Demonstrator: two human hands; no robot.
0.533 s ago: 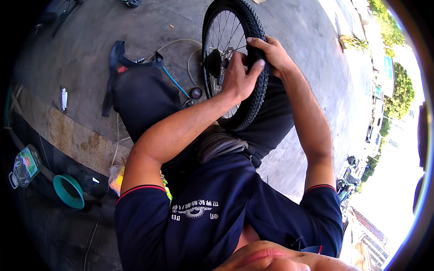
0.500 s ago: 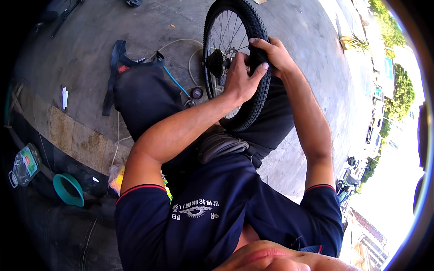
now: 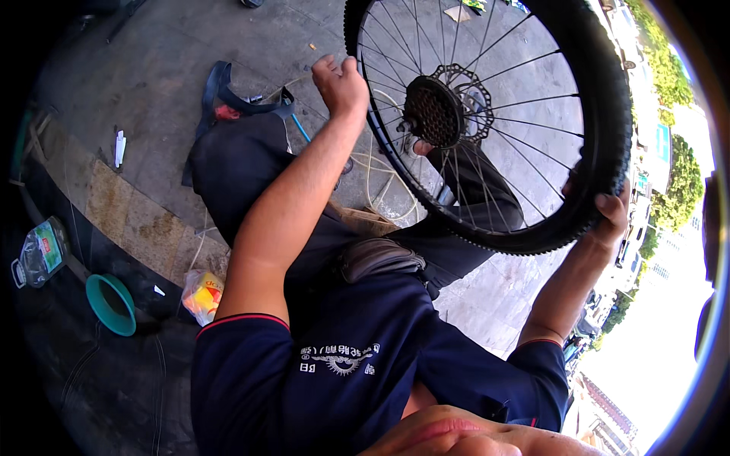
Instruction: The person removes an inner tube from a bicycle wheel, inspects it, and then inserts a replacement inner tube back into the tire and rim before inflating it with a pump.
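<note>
My right hand (image 3: 612,216) grips the lower right side of a bicycle wheel (image 3: 608,99), which is raised and turned broadly toward me, showing spokes, a cassette (image 3: 430,112) and a disc rotor (image 3: 475,95). My left hand (image 3: 341,91) is at the wheel's left edge, fingers loosely curled and apart, with nothing visible in them; whether it touches the tyre I cannot tell. A dark rubber band or tube (image 3: 217,83), a blue hose (image 3: 299,128) and pale hoses (image 3: 391,182) lie on the pavement around my legs.
A grey waist pouch (image 3: 380,262) sits at my lap. At the left are a teal basin (image 3: 110,304), a plastic jug (image 3: 42,254), a bag with yellow contents (image 3: 201,292) and a white slip (image 3: 119,148). Parked vehicles and trees line the right.
The wheel has swung up and right from between my knees and turned face-on. My left hand has released it and moved up-left; my right hand has moved down and right with it.
</note>
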